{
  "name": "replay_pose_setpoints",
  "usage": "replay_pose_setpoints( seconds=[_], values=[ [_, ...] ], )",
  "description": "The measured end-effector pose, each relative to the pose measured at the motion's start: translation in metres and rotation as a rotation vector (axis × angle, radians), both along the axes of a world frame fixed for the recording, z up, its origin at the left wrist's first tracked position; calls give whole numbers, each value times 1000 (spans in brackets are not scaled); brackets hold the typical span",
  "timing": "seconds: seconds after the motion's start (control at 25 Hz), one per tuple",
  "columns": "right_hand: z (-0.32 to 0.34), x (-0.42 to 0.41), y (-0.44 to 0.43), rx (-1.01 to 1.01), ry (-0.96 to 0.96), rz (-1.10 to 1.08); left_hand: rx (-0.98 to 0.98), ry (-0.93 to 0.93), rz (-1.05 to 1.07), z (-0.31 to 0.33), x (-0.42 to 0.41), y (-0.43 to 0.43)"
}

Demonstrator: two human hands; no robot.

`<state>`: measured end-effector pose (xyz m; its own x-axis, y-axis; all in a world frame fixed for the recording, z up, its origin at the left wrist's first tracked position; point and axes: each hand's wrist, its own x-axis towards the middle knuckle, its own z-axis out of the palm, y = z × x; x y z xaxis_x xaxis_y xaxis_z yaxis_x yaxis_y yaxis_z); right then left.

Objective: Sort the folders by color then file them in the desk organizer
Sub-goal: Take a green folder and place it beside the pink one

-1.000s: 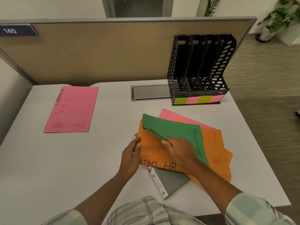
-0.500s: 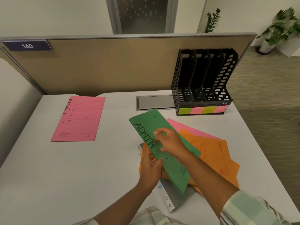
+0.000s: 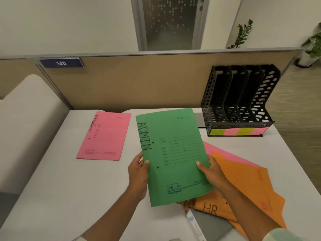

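The left hand (image 3: 139, 173) and right hand (image 3: 211, 173) are pinching the side edges of the green folder (image 3: 172, 153), thumbs on its face, holding it raised over the table (image 3: 52, 188); beneath the right hand, orange folders (image 3: 251, 188) and a pink one are lying fanned. Doing this well probably means laying green as its own pile, apart from the pink folder (image 3: 104, 136) on the left; the organizer (image 3: 239, 101) is standing empty at the back right. Its coloured slot labels are too blurred to read; a grey item under the pile is mostly hidden.
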<state>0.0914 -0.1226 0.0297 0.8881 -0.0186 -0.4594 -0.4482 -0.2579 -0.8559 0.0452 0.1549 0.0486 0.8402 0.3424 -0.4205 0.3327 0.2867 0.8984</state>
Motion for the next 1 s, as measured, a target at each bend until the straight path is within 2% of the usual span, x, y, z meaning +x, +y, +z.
replay_pose_setpoints(
  seconds=[0.12, 0.2, 0.36, 0.48, 0.64, 0.84, 1.0],
  values=[
    [-13, 4, 10, 188, 102, 54, -9, 47, -13, 0, 26, 40],
    [-14, 14, 26, 199, 90, 53, 3, 109, -43, -2, 46, 64],
    [-19, 52, 72, 82, 29, -40, 103, 315, -142, -21, 76, 104],
    [-23, 91, 103, 42, 55, -88, 148, 412, -167, -41, 86, 124],
    [-38, 140, 136, -56, 82, -79, 136, 397, -73, -64, 111, 140],
    [-59, 183, 162, -173, 107, -55, 251, 414, -19, -90, 146, 152],
    [-72, 195, 166, -282, 110, 84, 369, 453, -40, -103, 160, 156]
  ],
)
